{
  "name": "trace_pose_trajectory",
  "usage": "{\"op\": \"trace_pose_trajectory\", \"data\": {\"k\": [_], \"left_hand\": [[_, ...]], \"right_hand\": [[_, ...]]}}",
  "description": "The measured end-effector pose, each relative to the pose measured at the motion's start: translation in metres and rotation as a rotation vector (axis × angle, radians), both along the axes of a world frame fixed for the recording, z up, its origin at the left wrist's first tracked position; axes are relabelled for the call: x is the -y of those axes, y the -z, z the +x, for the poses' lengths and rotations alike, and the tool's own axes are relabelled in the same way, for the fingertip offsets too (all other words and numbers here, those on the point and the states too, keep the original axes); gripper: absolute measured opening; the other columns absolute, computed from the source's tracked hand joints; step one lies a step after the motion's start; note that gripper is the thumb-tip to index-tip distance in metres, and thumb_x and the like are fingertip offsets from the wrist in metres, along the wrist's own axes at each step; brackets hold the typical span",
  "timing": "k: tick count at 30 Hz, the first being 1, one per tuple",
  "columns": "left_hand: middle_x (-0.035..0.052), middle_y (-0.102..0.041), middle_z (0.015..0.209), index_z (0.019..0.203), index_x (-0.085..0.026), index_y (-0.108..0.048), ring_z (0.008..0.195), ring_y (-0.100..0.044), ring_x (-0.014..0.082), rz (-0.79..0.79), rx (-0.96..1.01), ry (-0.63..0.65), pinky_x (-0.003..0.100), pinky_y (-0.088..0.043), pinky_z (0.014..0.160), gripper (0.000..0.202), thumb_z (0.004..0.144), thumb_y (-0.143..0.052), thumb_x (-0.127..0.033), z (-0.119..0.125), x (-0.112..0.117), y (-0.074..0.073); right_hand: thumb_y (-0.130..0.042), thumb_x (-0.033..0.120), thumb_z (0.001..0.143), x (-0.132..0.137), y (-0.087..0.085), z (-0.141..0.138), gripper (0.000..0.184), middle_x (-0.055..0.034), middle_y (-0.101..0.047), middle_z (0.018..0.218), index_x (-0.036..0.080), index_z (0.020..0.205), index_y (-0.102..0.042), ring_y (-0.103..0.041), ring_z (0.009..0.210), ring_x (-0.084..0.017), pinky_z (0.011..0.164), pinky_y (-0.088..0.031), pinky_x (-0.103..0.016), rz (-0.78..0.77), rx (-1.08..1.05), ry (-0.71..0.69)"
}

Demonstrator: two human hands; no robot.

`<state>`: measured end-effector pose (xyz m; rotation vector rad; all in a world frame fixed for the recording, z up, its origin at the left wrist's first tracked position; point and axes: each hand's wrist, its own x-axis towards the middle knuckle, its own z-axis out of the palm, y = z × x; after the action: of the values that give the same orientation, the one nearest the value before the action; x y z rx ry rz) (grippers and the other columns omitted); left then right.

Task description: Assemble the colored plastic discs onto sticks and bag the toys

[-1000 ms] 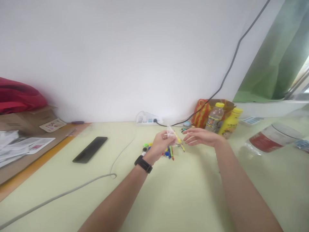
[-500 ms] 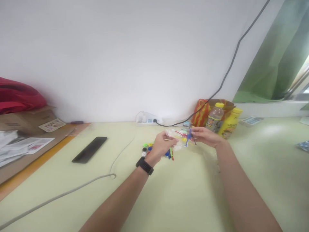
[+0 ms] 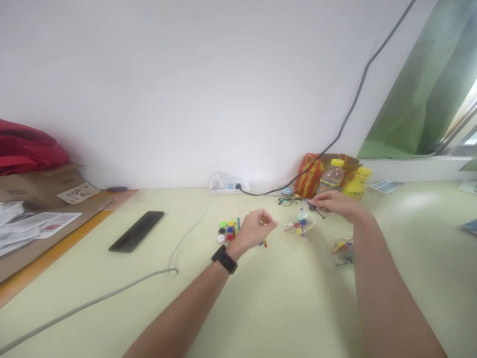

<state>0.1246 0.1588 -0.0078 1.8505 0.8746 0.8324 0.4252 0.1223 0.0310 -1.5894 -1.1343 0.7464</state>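
Observation:
My right hand (image 3: pixel 331 203) pinches a small black plastic piece with a thin stem (image 3: pixel 317 212). Below its fingertips, a clear plastic bag (image 3: pixel 312 226) lies on the table with red, yellow and blue plastic pieces (image 3: pixel 302 222) in or on it. My left hand (image 3: pixel 257 227), with a black watch on the wrist, is closed, thumb and fingers together. A bit of yellow-green shows at its fingers; I cannot tell whether it is held. Beside this hand are several round coloured discs (image 3: pixel 230 230) and thin coloured sticks (image 3: pixel 237 226), partly hidden by it.
A second bag of coloured pieces (image 3: pixel 343 250) lies by my right forearm. Eyeglasses (image 3: pixel 286 202), a clear bottle (image 3: pixel 331 178) and a yellow bottle (image 3: pixel 357 183) stand behind. A black phone (image 3: pixel 137 231), a grey cable (image 3: pixel 89 303) and a power strip (image 3: pixel 227 185) are further left.
My hands have moved apart, the right one rightward with the black piece. The clear bag and blue piece, earlier held up between my hands, now rest on the table.

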Motion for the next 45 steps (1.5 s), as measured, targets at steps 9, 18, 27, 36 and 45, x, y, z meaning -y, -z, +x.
{"op": "trace_pose_trajectory", "data": {"k": [9, 18, 27, 36, 45], "left_hand": [[0.0056, -0.071, 0.086, 0.087, -0.019, -0.066, 0.072, -0.066, 0.0176, 0.113, -0.049, 0.151, 0.025, -0.05, 0.056, 0.021, 0.086, -0.065, -0.039, 0.001, 0.012, -0.005], [0.0035, -0.072, 0.092, 0.09, -0.02, -0.065, 0.077, -0.066, 0.016, 0.2, -0.119, 0.17, 0.024, -0.051, 0.06, 0.019, 0.09, -0.061, -0.038, 0.0, 0.012, -0.005], [0.0029, -0.072, 0.09, 0.087, -0.02, -0.065, 0.078, -0.067, 0.0164, 0.25, -0.154, 0.174, 0.025, -0.05, 0.061, 0.013, 0.09, -0.06, -0.032, 0.0, 0.012, -0.006], [0.0024, -0.073, 0.088, 0.088, -0.02, -0.066, 0.077, -0.067, 0.0161, 0.265, -0.158, 0.176, 0.025, -0.049, 0.063, 0.011, 0.089, -0.061, -0.03, -0.001, 0.012, -0.006], [0.002, -0.074, 0.088, 0.087, -0.02, -0.067, 0.075, -0.068, 0.0158, 0.262, -0.141, 0.176, 0.025, -0.05, 0.064, 0.012, 0.089, -0.06, -0.03, -0.003, 0.008, -0.005]], "right_hand": [[-0.073, 0.033, 0.076, 0.009, -0.044, -0.02, 0.014, -0.0029, -0.074, 0.077, 0.02, 0.074, -0.078, -0.061, 0.067, -0.017, 0.054, -0.042, -0.025, -0.093, 0.593, -0.076], [-0.056, 0.015, 0.075, 0.008, -0.046, -0.016, 0.023, -0.0076, -0.073, 0.098, 0.019, 0.089, -0.074, -0.066, 0.086, -0.023, 0.067, -0.048, -0.027, -0.19, 0.791, 0.056], [-0.058, 0.008, 0.067, 0.007, -0.046, 0.002, 0.021, -0.0067, -0.071, 0.084, 0.016, 0.08, -0.072, -0.058, 0.073, -0.019, 0.069, -0.044, -0.03, 0.073, 0.455, 0.521], [-0.059, 0.021, 0.084, -0.036, -0.011, -0.026, 0.02, -0.0086, -0.074, 0.096, 0.016, 0.098, -0.073, -0.071, 0.078, -0.018, 0.072, -0.061, -0.028, 0.215, -0.059, 0.263], [-0.063, 0.037, 0.092, -0.041, 0.003, -0.058, 0.056, -0.013, -0.059, 0.138, 0.02, 0.143, -0.049, -0.07, 0.101, -0.02, 0.086, -0.058, -0.028, -0.04, 0.049, -0.149]]}}
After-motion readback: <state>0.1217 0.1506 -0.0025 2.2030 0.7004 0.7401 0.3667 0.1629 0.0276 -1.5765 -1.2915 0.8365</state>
